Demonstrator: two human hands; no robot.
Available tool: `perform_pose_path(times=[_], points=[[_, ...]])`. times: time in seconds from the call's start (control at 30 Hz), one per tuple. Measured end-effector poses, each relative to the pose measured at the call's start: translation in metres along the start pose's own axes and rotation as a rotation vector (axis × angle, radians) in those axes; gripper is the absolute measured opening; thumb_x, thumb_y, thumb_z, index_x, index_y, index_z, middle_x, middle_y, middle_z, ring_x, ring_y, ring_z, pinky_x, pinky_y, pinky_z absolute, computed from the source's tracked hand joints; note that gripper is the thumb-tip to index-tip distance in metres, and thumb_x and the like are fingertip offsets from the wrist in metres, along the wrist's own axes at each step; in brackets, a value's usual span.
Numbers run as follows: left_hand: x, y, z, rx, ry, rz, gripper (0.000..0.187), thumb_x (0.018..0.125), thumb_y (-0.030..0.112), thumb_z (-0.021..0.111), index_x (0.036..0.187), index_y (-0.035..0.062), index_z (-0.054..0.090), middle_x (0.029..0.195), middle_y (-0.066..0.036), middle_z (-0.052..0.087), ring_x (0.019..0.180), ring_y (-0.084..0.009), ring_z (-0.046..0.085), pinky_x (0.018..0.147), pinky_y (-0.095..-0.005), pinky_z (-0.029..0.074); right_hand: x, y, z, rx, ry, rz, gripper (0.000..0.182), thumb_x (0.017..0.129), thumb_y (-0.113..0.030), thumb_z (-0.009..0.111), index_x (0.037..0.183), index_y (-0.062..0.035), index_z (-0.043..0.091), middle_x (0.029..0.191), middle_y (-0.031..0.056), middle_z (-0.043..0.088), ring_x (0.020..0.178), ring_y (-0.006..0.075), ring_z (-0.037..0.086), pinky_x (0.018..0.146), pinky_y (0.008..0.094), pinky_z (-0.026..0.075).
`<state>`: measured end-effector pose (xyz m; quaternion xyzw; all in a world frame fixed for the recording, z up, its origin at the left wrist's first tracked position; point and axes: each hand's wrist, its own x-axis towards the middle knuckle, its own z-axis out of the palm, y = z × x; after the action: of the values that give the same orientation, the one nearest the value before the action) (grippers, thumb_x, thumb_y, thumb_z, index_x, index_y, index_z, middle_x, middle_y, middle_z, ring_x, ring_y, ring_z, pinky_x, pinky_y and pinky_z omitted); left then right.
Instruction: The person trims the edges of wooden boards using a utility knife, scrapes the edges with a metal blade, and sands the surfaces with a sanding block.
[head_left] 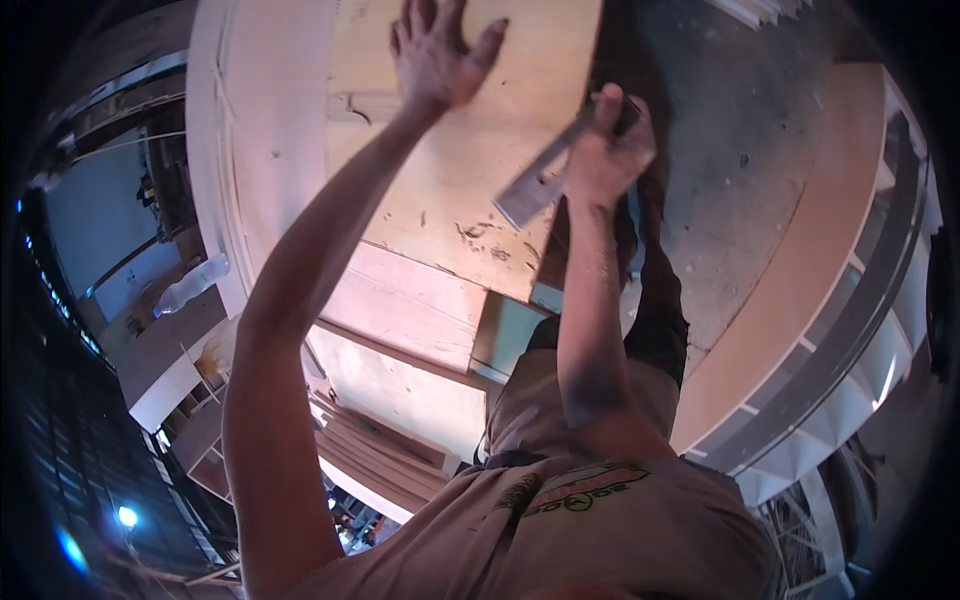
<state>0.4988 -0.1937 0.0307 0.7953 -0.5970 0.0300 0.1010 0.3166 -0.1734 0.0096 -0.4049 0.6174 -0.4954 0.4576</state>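
My left hand [440, 55] rests with its fingers spread on or just over the pale wooden board [430, 180] at the top centre; whether it touches cannot be told. My right hand [608, 150] is closed around a flat metal tool [537, 190], its thumb on top. The tool's wide blade-like end points down and left over the board's right edge. Dark marks and small chips show on the board near that end.
Below the board lie a pinkish panel [415, 300] and stacked brown strips [375, 460]. A plastic bottle [190, 285] is at the left. A curved, ribbed wooden structure [800, 270] stands at the right, beyond the grey floor [715, 200].
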Motion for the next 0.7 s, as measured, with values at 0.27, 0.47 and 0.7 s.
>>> perform_pose_path(times=[0.27,0.47,0.7], points=[[-0.004,-0.005,0.003,-0.039,-0.042,-0.009,0.074,0.085,0.062,0.045,0.145,0.0220,0.029,0.148,-0.027,0.018,0.138,-0.0427,0.014,0.111,-0.0528,0.009,0.048,0.008,0.007,0.081,0.142,-0.075,0.028,0.092,-0.022,0.056,0.082,0.0032,0.061,0.071,0.0125,0.064,0.066,0.0218,0.061,0.064,0.0343,0.048],[-0.004,-0.005,0.001,-0.065,-0.028,0.050,0.072,0.086,0.058,0.045,0.145,0.0201,0.029,0.147,-0.027,0.020,0.138,-0.0434,0.014,0.111,-0.0533,0.010,0.074,0.023,0.029,0.009,0.135,-0.226,0.033,0.092,-0.028,0.055,0.081,0.0025,0.061,0.070,0.0155,0.063,0.066,0.0251,0.063,0.063,0.0358,0.047],[-0.007,-0.009,0.000,-0.090,-0.109,0.013,0.058,0.095,0.051,0.031,0.146,0.0251,0.027,0.149,-0.027,0.016,0.138,-0.0442,0.013,0.110,-0.0562,0.008,0.092,-0.002,0.028,0.092,0.042,0.064,0.033,0.093,-0.031,0.055,0.086,0.0002,0.061,0.075,0.0097,0.063,0.063,0.0186,0.059,0.059,0.0317,0.047]])
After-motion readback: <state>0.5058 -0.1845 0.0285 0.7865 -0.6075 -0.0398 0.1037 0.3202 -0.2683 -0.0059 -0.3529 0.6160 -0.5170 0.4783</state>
